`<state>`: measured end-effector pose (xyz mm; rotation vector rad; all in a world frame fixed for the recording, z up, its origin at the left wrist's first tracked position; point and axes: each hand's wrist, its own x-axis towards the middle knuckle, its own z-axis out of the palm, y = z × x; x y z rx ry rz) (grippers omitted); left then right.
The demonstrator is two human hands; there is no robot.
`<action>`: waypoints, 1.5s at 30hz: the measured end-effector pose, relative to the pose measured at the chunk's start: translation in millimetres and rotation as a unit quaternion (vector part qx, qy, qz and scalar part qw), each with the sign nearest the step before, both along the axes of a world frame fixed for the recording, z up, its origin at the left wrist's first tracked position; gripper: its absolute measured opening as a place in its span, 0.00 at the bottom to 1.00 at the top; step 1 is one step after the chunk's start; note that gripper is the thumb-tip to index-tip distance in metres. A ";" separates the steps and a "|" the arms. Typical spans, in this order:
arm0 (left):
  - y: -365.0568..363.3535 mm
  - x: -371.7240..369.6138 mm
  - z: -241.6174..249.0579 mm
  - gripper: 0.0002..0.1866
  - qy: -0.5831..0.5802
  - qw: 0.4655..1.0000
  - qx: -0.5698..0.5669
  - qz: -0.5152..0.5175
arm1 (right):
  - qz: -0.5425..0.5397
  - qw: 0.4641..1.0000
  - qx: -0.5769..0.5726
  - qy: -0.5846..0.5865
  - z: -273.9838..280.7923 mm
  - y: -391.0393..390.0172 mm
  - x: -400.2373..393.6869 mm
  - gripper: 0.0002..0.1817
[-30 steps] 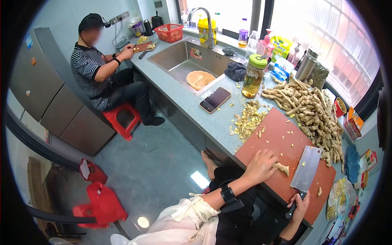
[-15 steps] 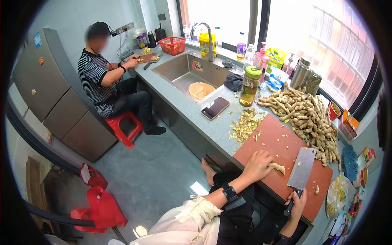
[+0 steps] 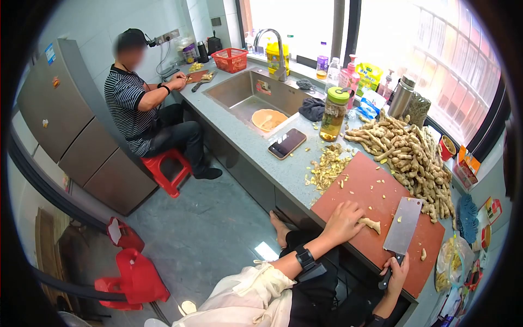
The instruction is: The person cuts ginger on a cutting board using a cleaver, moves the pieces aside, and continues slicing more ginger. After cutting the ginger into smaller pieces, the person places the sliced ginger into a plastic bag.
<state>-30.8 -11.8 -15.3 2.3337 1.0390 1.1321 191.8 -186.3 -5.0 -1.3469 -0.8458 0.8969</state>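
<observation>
My left hand (image 3: 343,222) rests on the red-brown cutting board (image 3: 376,191) and pins a small piece of ginger (image 3: 371,223) under its fingers. My right hand (image 3: 396,273) grips the black handle of a steel cleaver (image 3: 402,225), whose blade lies flat on the board just right of the ginger piece. A large heap of whole ginger roots (image 3: 408,152) fills the counter beyond the board. Cut ginger scraps (image 3: 327,166) are piled at the board's left end.
A phone (image 3: 286,144), a green-lidded jar (image 3: 333,114) and a sink (image 3: 245,90) with an orange bowl (image 3: 267,119) lie further left. Another person in a striped shirt (image 3: 128,103) sits on a red stool at the far counter. Bottles line the window sill.
The view shifted a little between the oldest frame and now. My hands, the cleaver and the ginger piece hold nearly the same places on the board.
</observation>
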 end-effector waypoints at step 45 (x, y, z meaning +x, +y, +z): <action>0.9 -0.7 -2.7 0.12 -0.008 1.000 -0.001 -0.019 | 0.002 1.000 0.015 -0.024 -13.5 3.0 13.3 0.21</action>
